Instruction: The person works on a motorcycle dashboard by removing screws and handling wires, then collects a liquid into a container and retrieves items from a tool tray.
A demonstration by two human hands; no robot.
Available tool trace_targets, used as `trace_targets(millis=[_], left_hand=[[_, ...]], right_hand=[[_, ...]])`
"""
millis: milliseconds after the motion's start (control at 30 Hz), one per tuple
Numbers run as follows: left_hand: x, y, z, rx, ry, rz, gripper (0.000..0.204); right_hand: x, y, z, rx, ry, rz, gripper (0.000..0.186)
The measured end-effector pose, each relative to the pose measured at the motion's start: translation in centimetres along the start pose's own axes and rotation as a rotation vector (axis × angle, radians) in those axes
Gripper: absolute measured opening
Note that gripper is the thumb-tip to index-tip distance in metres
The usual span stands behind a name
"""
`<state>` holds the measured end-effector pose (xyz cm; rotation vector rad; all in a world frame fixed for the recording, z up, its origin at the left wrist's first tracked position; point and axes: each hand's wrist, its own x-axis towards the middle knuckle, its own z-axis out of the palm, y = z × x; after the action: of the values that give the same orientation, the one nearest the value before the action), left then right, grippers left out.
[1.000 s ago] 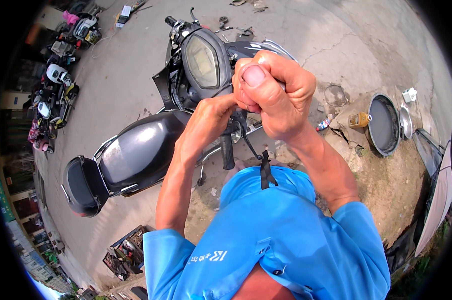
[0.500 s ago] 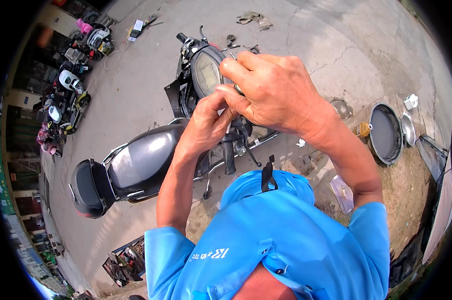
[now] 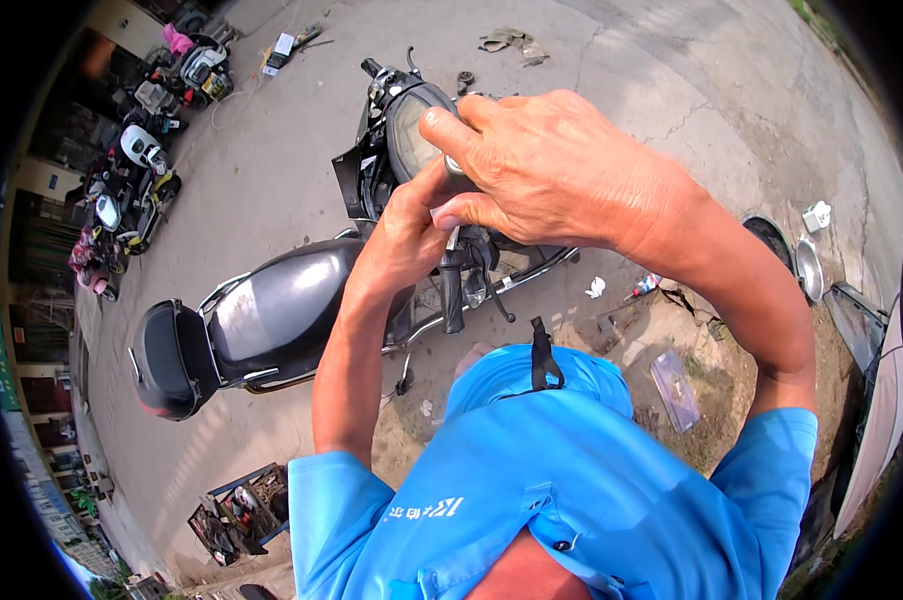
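My left hand [image 3: 409, 238] and my right hand [image 3: 562, 165] meet in front of the dashboard of a black electric scooter [image 3: 297, 295]. A small silvery part [image 3: 456, 166] shows between the thumb and bent fingers of my right hand. The fingers of my left hand are closed just beneath it; what they pinch is mostly hidden. Behind the hands is the scooter's oval display [image 3: 412, 135], partly covered. Below them a black handlebar grip [image 3: 453, 300] points toward me.
An open toolbox [image 3: 242, 510] full of tools lies at lower left. Right of me are a clear plastic case [image 3: 675, 390], a red-and-blue tube [image 3: 645, 286], a dark tub [image 3: 767, 238] and a metal basin [image 3: 811, 268]. Several scooters [image 3: 137, 180] stand along the left.
My right hand has turned and its forearm has swung outward, now covering much of the dark tub. The silvery part shows more between my hands. The view has shifted slightly.
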<state>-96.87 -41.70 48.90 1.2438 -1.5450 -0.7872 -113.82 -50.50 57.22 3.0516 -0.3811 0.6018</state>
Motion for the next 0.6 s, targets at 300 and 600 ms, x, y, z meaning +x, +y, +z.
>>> trace_targets(millis=[300,600], left_hand=[[-0.2,-2.0,0.9,0.159,0.032,0.035,0.027],[-0.5,-2.9,1.4,0.282,0.226,-0.035,0.012]], right_hand=[[-0.4,1.0,-0.1,0.117,0.162,-0.405,0.033],[-0.1,-0.2,-0.3,0.052,-0.048,-0.133,0.032]])
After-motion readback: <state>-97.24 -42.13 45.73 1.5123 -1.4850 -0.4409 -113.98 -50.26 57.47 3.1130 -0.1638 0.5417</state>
